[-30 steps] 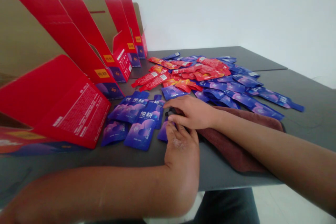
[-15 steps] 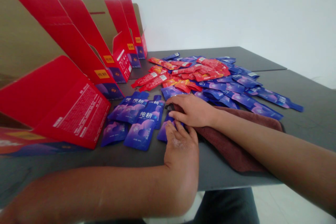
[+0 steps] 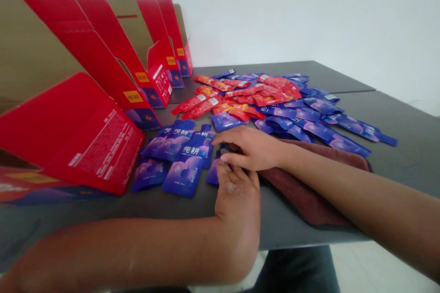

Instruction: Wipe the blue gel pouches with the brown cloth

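Observation:
My left hand (image 3: 237, 201) lies on the dark table (image 3: 405, 165), and its fingertips pin down a blue pouch (image 3: 213, 175). My right hand (image 3: 254, 149) crosses just above it, fingers close together, pressing a brown cloth (image 3: 309, 197) onto the same pouch. The fingertips of my left hand are partly hidden under the right hand. To the left of both hands lies a small group of blue pouches (image 3: 187, 165) with white print.
A spread heap of red and blue pouches (image 3: 275, 100) covers the table behind my hands. Several open red cardboard boxes (image 3: 85, 132) stand in a row along the left side. The table's front edge (image 3: 309, 237) runs just under my forearms.
My right hand has slid a little down and to the left over the pouch with the cloth. My left hand has hardly moved.

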A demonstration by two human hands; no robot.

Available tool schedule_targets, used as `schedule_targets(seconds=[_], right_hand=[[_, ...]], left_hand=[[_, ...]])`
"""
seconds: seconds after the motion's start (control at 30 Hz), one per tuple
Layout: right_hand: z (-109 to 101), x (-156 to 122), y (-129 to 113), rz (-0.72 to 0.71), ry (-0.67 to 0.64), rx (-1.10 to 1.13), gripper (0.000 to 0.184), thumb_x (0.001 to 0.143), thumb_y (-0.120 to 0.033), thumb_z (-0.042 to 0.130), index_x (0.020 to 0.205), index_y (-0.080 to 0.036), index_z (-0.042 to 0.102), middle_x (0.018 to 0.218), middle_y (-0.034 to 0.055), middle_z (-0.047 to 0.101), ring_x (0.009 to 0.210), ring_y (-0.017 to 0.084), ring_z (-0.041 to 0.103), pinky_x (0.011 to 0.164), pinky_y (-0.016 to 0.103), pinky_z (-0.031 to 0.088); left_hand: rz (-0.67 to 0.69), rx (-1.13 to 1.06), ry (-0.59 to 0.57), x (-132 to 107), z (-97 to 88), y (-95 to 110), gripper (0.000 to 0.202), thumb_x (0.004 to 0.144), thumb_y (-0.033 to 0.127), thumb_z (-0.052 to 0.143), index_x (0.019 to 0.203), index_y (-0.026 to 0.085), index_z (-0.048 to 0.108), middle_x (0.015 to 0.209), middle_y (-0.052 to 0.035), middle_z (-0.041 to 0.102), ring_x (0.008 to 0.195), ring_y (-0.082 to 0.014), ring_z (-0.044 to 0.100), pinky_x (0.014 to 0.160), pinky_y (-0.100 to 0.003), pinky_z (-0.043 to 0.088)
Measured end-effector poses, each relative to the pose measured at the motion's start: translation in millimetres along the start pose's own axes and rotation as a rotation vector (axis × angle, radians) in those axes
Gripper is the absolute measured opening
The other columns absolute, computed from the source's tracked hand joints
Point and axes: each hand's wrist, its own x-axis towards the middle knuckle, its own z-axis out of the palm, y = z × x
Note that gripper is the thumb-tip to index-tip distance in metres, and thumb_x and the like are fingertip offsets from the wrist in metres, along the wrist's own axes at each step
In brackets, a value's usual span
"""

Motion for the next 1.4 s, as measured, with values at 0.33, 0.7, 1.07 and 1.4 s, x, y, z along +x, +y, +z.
schedule_targets(seconds=[0.33, 0.7, 1.07, 1.4], right_hand=[[3.0, 0.7, 0.1, 0.062, 0.029, -0.04, 0.036, 0.09, -0.033, 0.052, 0.119, -0.013, 0.059, 0.1, 0.0093, 0.068, 0.089, 0.02, 0.061, 0.08, 0.033, 0.043], [3.4, 2.4, 0.1, 0.253, 0.053, -0.13, 0.038, 0.09, -0.035, 0.05, 0.121, -0.015, 0.059, 0.105, 0.0114, 0.068, 0.095, 0.022, 0.061, 0.083, 0.033, 0.042], [2.2, 1.7, 0.2, 0.171, 0.017, -0.093, 0.038, 0.09, -0.033, 0.051, 0.122, -0.014, 0.059, 0.104, 0.0107, 0.068, 0.093, 0.021, 0.062, 0.082, 0.033, 0.044], [1.9, 1.6, 0.7, 0.055, 0.012, -0.034, 0.035, 0.088, -0.03, 0.053, 0.118, -0.013, 0.06, 0.099, 0.0094, 0.068, 0.089, 0.02, 0.061, 0.08, 0.033, 0.044]], left_hand=[[-0.012, 0.012, 0.012, -1.2, 1.1, 2.7, 0.046, 0.086, 0.001, 0.036, 0.129, 0.002, 0.053, 0.122, -0.0325, 0.061, 0.112, -0.0334, 0.062, 0.101, -0.045, 0.046], [0.027, -0.044, -0.049, 0.5, -3.6, -1.2, 0.049, 0.088, 0.006, 0.039, 0.136, 0.006, 0.047, 0.131, -0.0283, 0.056, 0.116, -0.0338, 0.059, 0.102, -0.048, 0.045], [0.028, 0.02, -0.058, 1.8, -4.2, -1.9, 0.049, 0.087, 0.004, 0.035, 0.135, 0.006, 0.048, 0.13, -0.028, 0.057, 0.116, -0.0326, 0.059, 0.101, -0.045, 0.047], [0.01, 0.094, 0.012, -0.5, 1.9, 3.0, 0.044, 0.088, 0.009, 0.041, 0.13, 0.004, 0.052, 0.123, -0.0296, 0.063, 0.112, -0.0338, 0.062, 0.099, -0.045, 0.047]])
